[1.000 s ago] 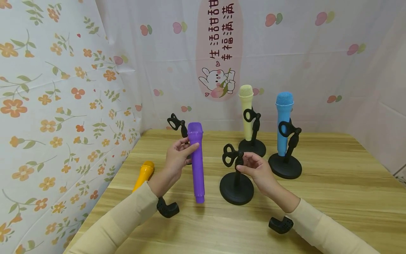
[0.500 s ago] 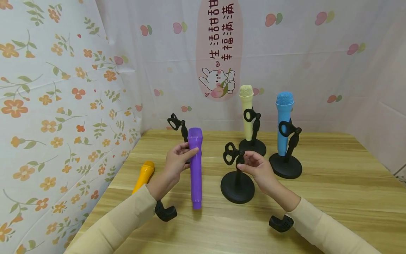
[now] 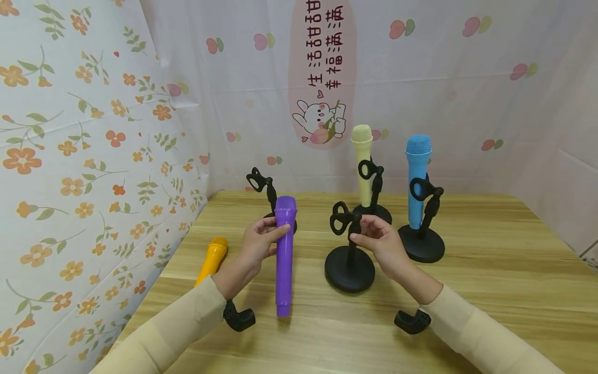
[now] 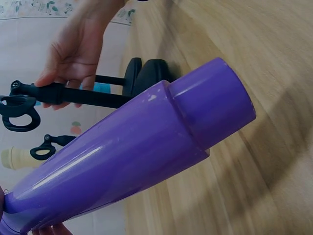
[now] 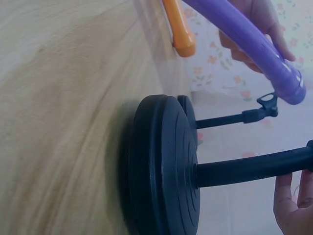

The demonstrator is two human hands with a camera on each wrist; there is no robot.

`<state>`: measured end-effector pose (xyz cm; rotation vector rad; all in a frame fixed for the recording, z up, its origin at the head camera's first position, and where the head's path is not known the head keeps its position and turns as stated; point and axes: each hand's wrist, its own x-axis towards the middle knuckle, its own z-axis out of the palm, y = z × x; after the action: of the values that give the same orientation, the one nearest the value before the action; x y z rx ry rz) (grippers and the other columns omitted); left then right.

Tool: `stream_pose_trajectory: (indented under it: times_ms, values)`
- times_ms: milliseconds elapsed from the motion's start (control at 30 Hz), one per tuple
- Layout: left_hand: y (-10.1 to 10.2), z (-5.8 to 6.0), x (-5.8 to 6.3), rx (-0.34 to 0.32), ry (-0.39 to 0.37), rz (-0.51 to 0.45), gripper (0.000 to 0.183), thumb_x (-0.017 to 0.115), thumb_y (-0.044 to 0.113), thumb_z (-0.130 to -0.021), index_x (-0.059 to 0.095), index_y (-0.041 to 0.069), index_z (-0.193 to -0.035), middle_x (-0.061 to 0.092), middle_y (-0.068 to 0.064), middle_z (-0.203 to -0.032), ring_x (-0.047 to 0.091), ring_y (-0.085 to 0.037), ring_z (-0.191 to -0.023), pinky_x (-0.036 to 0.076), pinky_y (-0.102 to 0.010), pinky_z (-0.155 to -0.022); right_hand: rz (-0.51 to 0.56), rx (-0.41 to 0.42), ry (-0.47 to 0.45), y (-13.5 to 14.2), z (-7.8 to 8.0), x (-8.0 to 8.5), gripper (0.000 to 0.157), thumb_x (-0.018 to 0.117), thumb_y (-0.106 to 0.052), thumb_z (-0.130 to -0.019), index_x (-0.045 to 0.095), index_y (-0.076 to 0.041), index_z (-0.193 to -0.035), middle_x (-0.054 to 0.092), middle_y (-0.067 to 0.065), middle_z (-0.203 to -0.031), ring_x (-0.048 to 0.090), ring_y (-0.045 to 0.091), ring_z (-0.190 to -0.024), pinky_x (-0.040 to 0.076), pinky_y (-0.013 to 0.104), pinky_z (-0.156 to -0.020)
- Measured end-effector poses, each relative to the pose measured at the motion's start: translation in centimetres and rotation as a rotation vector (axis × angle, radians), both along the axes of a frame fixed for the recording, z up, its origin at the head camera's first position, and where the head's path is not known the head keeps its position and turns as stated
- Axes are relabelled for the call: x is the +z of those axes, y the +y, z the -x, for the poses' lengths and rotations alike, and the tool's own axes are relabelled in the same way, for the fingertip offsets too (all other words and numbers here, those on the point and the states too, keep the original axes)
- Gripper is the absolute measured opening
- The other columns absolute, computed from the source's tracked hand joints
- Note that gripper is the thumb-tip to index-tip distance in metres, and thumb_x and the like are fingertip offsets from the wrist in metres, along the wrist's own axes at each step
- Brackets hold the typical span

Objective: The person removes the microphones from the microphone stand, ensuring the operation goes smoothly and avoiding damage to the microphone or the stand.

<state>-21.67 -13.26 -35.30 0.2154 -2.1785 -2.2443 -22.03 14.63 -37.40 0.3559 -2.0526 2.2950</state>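
Note:
My left hand (image 3: pixel 257 244) grips a purple microphone (image 3: pixel 284 267) just below its head, which points up and away. The microphone's plain lower end (image 4: pixel 215 103) looms large in the left wrist view, clear of the wooden table. Near the middle, my right hand (image 3: pixel 380 243) pinches the post of a black microphone stand (image 3: pixel 349 270) below its clip (image 3: pixel 342 218). That clip has nothing in it. The stand is upright on its round base; whether the base (image 5: pixel 166 171) touches the table I cannot tell. A gap separates the purple microphone from this stand.
A pale yellow microphone (image 3: pixel 362 156) and a blue microphone (image 3: pixel 417 171) stand upright in black stands at the back right. Another black stand (image 3: pixel 270 189) is partly hidden behind the purple microphone. An orange microphone (image 3: pixel 212 258) lies at the left. Patterned cloth (image 3: pixel 257 114) hangs behind the table.
The purple microphone has come down and nearer to me in my left hand, its lower end swinging slightly left. My right hand and the stand have shifted slightly away from me.

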Motion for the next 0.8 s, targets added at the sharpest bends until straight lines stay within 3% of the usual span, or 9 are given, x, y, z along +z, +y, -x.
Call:
stream_pose_trajectory:
  times_ms: [500, 800]
  values:
    - [-1.6, -0.5, -0.5, 0.001, -0.049, 0.057, 0.049, 0.077, 0.025, -0.086, 0.058, 0.003, -0.126, 0.062, -0.01, -0.106, 0.059, -0.017, -0.083, 0.052, -0.028, -0.066, 0.027, 0.018, 0.049, -0.5, 2.0, 1.0, 0.028, 0.066, 0.005, -0.088, 0.061, -0.018, -0.101, 0.052, -0.001, -0.099, 0.05, 0.013, -0.093, 0.052, 0.02, -0.079]
    - [-2.1, -0.8, -1.0, 0.007, -0.091, 0.098, 0.05, 0.076, 0.028, -0.086, 0.059, 0.004, -0.127, 0.06, -0.012, -0.107, 0.058, -0.021, -0.087, 0.053, -0.034, -0.073, 0.034, 0.014, 0.015, -0.9, 3.2, 1.7, 0.028, 0.067, 0.002, -0.089, 0.058, -0.011, -0.112, 0.052, 0.001, -0.102, 0.052, 0.013, -0.096, 0.052, 0.023, -0.082]
